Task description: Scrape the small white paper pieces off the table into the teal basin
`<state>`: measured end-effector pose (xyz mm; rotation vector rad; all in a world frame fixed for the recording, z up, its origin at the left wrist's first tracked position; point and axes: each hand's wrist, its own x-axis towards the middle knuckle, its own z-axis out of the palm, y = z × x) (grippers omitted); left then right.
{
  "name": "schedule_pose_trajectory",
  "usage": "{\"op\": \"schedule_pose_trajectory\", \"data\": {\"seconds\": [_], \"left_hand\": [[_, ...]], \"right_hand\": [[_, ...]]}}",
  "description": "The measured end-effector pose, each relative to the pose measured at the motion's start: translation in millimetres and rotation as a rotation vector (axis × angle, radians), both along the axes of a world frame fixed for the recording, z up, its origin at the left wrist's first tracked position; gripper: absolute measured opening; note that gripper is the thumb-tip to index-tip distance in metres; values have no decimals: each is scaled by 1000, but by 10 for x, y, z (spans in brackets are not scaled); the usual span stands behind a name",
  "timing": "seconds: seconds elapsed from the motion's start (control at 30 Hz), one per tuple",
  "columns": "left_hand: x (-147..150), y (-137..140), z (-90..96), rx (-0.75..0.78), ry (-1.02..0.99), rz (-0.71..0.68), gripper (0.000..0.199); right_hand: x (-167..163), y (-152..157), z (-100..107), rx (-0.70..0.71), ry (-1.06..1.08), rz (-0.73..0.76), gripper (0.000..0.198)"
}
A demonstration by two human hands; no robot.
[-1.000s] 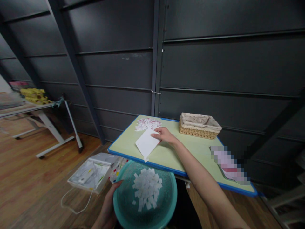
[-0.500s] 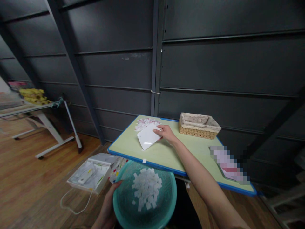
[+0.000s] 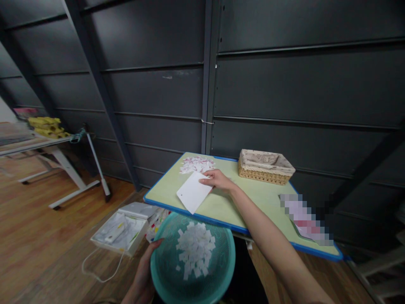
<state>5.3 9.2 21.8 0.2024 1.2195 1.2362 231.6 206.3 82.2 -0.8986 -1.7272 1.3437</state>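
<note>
Two bare hands at work. Right hand (image 3: pixel 218 180): arm stretched over the green table (image 3: pixel 253 200), fingers pinching the far edge of a white card (image 3: pixel 193 192), which lies tilted on the tabletop with its lower corner near the blue front rim. Left hand (image 3: pixel 144 274): curled around the near-left rim of a teal basin (image 3: pixel 221 274), held just below the table's front edge; heap of white paper squares (image 3: pixel 194 249) inside. Scattered pink-and-white paper bits (image 3: pixel 196 164) lie just beyond the card. Wicker basket (image 3: pixel 265 166) at the table's back, well apart from the card.
</note>
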Motion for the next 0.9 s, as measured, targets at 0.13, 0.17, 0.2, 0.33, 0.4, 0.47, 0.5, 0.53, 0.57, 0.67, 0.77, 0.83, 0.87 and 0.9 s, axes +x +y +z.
{"op": "schedule_pose_trajectory", "data": {"seconds": [0.13, 0.17, 0.2, 0.33, 0.4, 0.47, 0.5, 0.53, 0.57, 0.67, 0.77, 0.83, 0.87, 0.9], "left_hand": [[0, -6, -6, 24, -12, 24, 10], [0, -7, -10, 34, -11, 36, 9], [1, -7, -12, 38, -6, 44, 9], [6, 1, -1, 18, 21, 33, 8], [11, 3, 17, 13, 18, 23, 7], [16, -1, 35, 2, 16, 25, 8], [18, -4, 43, -1, 16, 29, 9], [20, -8, 50, -1, 15, 33, 9], [22, -12, 56, 0, 12, 37, 9], [28, -19, 66, 15, 7, 33, 7], [29, -17, 62, 21, 13, 35, 8], [26, -14, 53, 19, 15, 42, 9], [23, -13, 47, 17, 14, 40, 10], [21, -13, 41, 17, 14, 38, 11]], "right_hand": [[9, 69, -15, 49, 91, -242, 46], [15, 90, -21, 67, 101, -306, 47], [22, 107, -27, 80, 103, -348, 47], [26, 131, -53, 84, 76, -338, 46], [19, 127, -65, 93, 51, -306, 44], [13, 127, -78, 102, 26, -285, 43], [12, 129, -84, 102, 16, -278, 42], [11, 131, -91, 96, 9, -273, 42], [9, 131, -97, 86, 5, -266, 42], [-13, 111, -112, 52, 10, -218, 41], [-63, 54, -119, 23, 24, -140, 42], [-92, 19, -114, -5, 35, -81, 43], [-95, 10, -107, -19, 43, -56, 44], [-89, 12, -97, -26, 55, -47, 45]]}}
